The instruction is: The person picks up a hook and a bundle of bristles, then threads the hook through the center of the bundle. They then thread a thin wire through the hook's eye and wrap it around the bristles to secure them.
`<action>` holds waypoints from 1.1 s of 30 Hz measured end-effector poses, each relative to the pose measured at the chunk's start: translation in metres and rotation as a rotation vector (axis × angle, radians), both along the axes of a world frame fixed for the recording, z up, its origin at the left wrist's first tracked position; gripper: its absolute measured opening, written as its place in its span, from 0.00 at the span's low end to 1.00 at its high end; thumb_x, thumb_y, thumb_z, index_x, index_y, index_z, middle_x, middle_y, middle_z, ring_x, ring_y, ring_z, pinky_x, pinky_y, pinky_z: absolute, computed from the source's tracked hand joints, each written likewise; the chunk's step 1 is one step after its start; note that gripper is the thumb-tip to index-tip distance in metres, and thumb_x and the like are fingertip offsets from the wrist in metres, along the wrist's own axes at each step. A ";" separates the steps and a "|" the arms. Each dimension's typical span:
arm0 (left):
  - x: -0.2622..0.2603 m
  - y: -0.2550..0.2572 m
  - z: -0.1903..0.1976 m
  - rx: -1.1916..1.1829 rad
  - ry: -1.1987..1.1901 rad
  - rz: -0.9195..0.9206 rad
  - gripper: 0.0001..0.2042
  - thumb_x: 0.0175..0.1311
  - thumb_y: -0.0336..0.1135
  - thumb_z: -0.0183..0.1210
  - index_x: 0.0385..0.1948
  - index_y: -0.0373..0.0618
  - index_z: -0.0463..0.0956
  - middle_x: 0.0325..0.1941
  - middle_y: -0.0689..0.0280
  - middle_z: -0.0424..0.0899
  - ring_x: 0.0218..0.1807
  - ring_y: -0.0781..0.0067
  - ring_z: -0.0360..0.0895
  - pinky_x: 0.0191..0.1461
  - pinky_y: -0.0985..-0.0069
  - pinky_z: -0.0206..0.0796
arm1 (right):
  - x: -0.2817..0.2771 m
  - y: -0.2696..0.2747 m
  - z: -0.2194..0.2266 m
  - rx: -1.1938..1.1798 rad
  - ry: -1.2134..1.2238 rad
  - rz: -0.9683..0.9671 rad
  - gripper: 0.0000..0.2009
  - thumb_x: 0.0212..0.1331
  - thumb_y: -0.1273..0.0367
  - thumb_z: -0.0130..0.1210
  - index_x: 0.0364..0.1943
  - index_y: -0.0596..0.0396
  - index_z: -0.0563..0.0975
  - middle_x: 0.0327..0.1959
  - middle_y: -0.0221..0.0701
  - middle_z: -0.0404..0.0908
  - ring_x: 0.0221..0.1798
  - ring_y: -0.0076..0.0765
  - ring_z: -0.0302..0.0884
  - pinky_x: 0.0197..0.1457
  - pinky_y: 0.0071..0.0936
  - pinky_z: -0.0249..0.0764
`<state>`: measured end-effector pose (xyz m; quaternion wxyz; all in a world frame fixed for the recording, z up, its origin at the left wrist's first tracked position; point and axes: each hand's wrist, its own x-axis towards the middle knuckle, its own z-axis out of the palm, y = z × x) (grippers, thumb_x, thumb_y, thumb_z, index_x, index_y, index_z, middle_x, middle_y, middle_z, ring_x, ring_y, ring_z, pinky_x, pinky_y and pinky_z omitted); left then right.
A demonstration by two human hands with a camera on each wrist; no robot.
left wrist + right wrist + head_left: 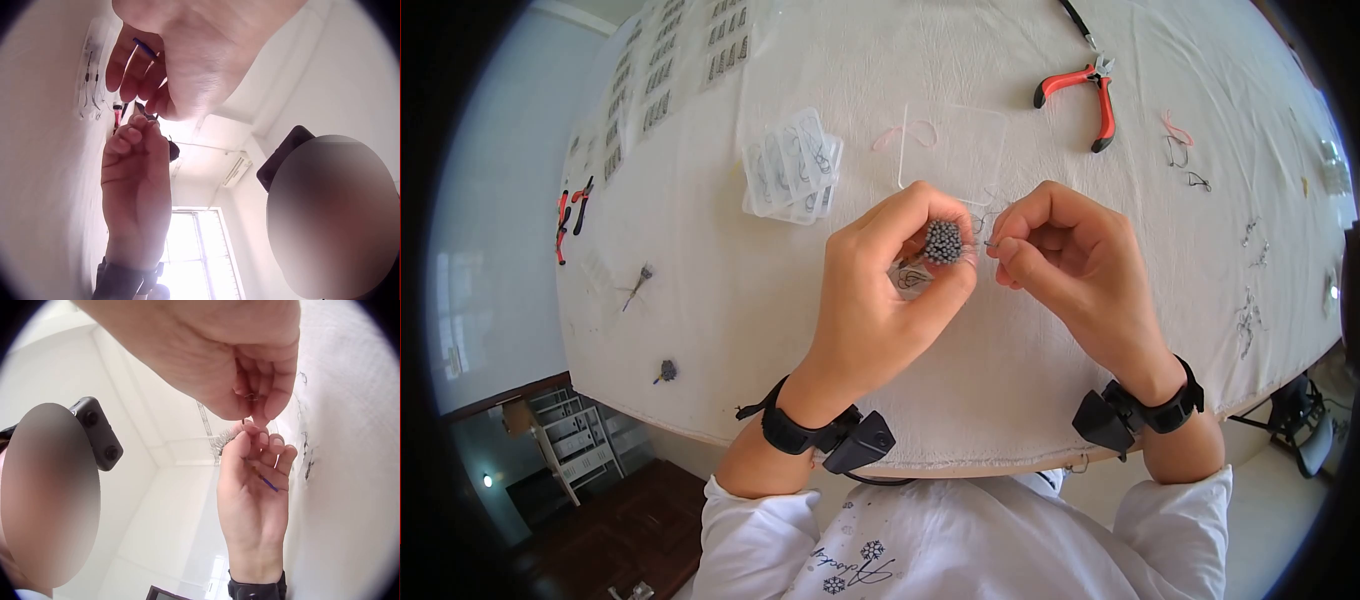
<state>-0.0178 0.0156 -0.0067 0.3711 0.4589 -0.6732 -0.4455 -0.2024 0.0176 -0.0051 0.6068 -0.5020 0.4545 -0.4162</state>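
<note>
Toward table's near edge (pixel 970 464): left hand (pixel 864 288) grips grey-tipped bundle (pixel 943 242), right hand (pixel 1090 265) pinches thin wire (pixel 990 244) (far end unclear). Likely single-strand work; next wants bundle steady.

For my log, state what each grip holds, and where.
Left grip: bundle of grey-tipped rods, around its sides near the tips. Right grip: thin dark wire-like piece, part unclear.

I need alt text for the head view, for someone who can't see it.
A person's left hand grips a bundle of gray-ended pieces; the right hand pinches a thin dark piece beside it, above a white-covered table. Beyond lie clear plastic boxes and red-handled pliers.
</note>
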 end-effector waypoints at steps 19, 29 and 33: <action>0.005 -0.002 -0.008 0.053 0.039 -0.052 0.03 0.61 0.24 0.56 0.32 0.41 0.70 0.33 0.73 0.71 0.30 0.92 0.65 0.27 0.90 0.59 | -0.003 -0.001 0.003 0.024 0.045 0.086 0.02 0.58 0.80 0.51 0.35 0.63 0.73 0.35 0.29 0.77 0.35 0.19 0.75 0.41 0.18 0.74; 0.004 -0.003 -0.010 0.020 0.052 -0.081 0.14 0.56 0.20 0.59 0.24 0.46 0.60 0.30 0.70 0.69 0.26 0.90 0.66 0.24 0.88 0.62 | -0.001 0.000 0.000 -0.017 0.023 0.021 0.02 0.57 0.77 0.55 0.31 0.63 0.75 0.29 0.27 0.78 0.33 0.17 0.75 0.39 0.17 0.75; 0.002 -0.003 -0.004 0.062 0.017 -0.080 0.13 0.55 0.20 0.61 0.24 0.46 0.62 0.29 0.73 0.68 0.28 0.89 0.64 0.30 0.88 0.59 | -0.001 0.000 0.001 -0.015 0.014 0.021 0.02 0.57 0.77 0.55 0.31 0.63 0.75 0.29 0.27 0.78 0.34 0.17 0.76 0.40 0.17 0.75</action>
